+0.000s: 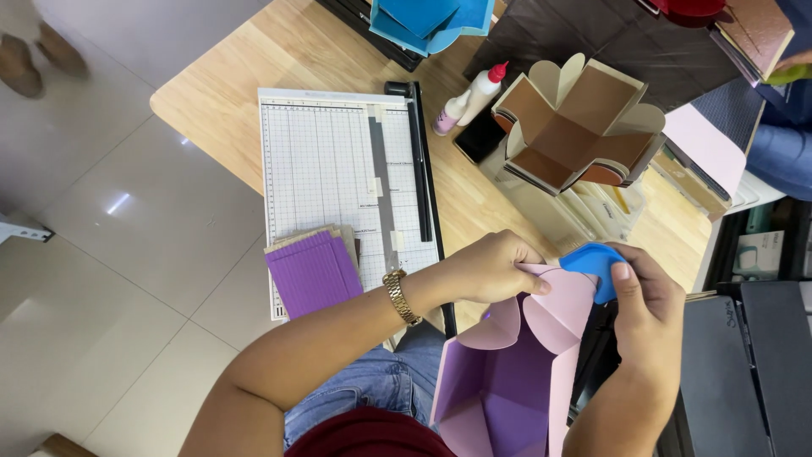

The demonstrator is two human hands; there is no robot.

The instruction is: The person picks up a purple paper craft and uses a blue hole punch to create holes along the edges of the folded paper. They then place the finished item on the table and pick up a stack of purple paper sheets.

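Nearest the person, a lilac paper box (507,381) sits open over the lap, its folded walls standing up and its rounded flaps spread at the far end. It looks matt and stiff, darker purple inside than on the flaps, with clean creases.

The left hand (491,269) rests on the top edge of one rounded flap, fingers (529,254) curled shut and pinching the paper. The right hand (647,296) grips a small blue curved tool (592,261), fingers closed round it, thumb laid flat on its face, with the tool touching the same flap just beside the left hand. The step in hand appears to be rubbing down or shaping that flap's fold; the next move would likely call for steady pressure along the crease while the left hand keeps the flap from slipping.

Farther off on the wooden surface (254,68), to the left, lies a white gridded paper cutter (338,178) with a stack of purple card (315,272) on its near corner. To the right of it stand a glue bottle with a red cap (469,97) and a brown box with flaps open (575,127). At the far edge lies blue card (431,21).
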